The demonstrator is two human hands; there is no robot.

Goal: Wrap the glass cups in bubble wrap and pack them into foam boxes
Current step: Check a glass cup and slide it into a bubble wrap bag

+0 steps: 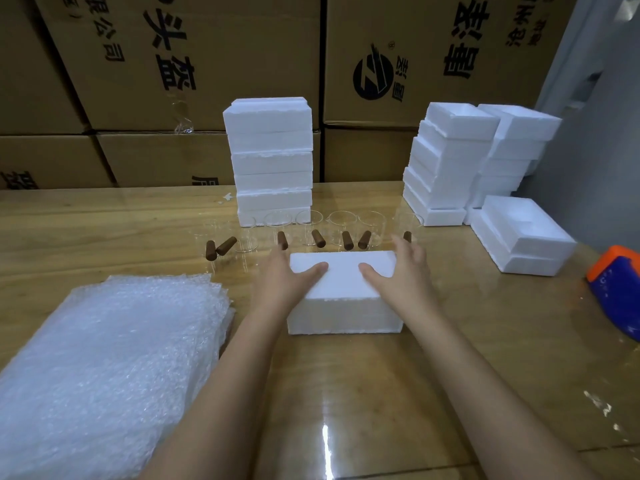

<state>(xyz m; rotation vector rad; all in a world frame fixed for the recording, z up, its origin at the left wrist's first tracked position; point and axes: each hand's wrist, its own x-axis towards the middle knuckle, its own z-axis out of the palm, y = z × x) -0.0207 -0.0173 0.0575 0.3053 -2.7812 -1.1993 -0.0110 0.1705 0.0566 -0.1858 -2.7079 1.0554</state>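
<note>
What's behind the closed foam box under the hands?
A row of glass cups with brown handles, then a foam stack. The left hand and right hand hide parts of the row; the box is closed, contents unseen.

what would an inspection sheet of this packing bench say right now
surface: glossy wooden table
job's things: closed foam box at centre; glass cups with brown handles behind it; bubble wrap stack left; foam box stack behind; open foam halves right
clutter: orange and blue tool at right edge
grippers: left hand and right hand flank the closed foam box, thumbs on its lid
cables: nothing seen
surroundings: printed cardboard cartons stacked behind the table
</note>
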